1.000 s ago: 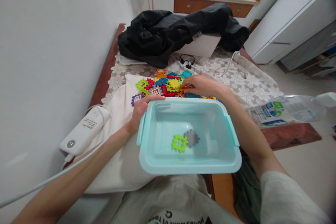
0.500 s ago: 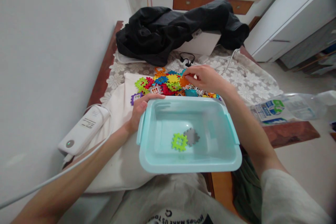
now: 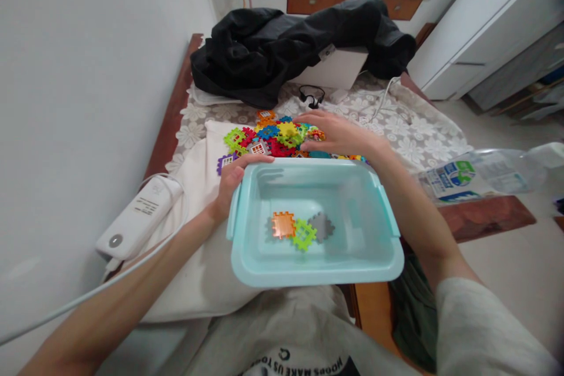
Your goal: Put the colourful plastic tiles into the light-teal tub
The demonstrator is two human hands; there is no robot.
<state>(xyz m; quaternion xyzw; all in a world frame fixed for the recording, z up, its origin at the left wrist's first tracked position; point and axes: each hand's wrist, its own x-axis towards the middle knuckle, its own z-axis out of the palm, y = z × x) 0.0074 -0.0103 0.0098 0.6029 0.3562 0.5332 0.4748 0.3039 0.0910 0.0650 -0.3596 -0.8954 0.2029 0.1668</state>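
Holding the turquoise plastic tub (image 3: 359,217) at its far left corner, the left hand (image 3: 230,183) is the only restraint visible; a slackened grip, or a knock from the right forearm (image 3: 409,200) alongside, could tip it and slide the orange tile (image 3: 283,225), lime-green tile (image 3: 304,235) and gray tile (image 3: 321,227) lying inside. Careless raking could scatter the heap of interlocking tiles (image 3: 277,144) just beyond. Left fingers are clamped over the rim (image 3: 326,163). Above the heap's right side, the right hand (image 3: 337,132) has thumb and forefinger well apart, tiles showing between; whether any fingertip touches one cannot be told.
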